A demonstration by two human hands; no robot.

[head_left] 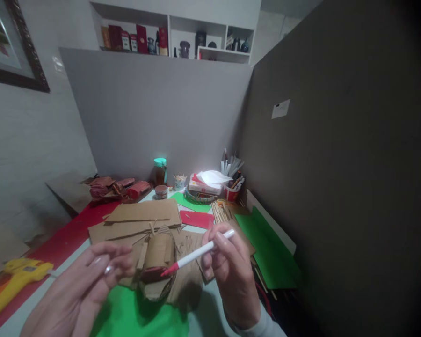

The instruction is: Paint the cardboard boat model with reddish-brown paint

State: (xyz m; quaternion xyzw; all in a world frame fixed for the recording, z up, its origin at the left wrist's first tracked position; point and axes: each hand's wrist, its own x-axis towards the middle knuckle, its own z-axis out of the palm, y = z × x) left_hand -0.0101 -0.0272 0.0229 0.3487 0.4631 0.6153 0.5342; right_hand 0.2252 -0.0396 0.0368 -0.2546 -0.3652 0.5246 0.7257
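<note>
My right hand [229, 274] grips a white marker [199, 252] with a red tip, and the tip touches the red-coloured edge of a small cardboard model [156, 267]. That model is a curved brown cardboard piece standing on green paper [140, 316]. My left hand [91, 281] hovers just left of the model, its fingers loosely curled with the fingertips together. Whether anything is pinched in those fingers is unclear.
Flat cardboard sheets [143, 215] lie behind the model. A yellow glue gun [16, 278] rests at the left on red paper. Further back stand a teal-lidded jar [160, 171], a basket with boxes [205, 187], a red cup of pens [232, 189], skewers and green and red paper sheets.
</note>
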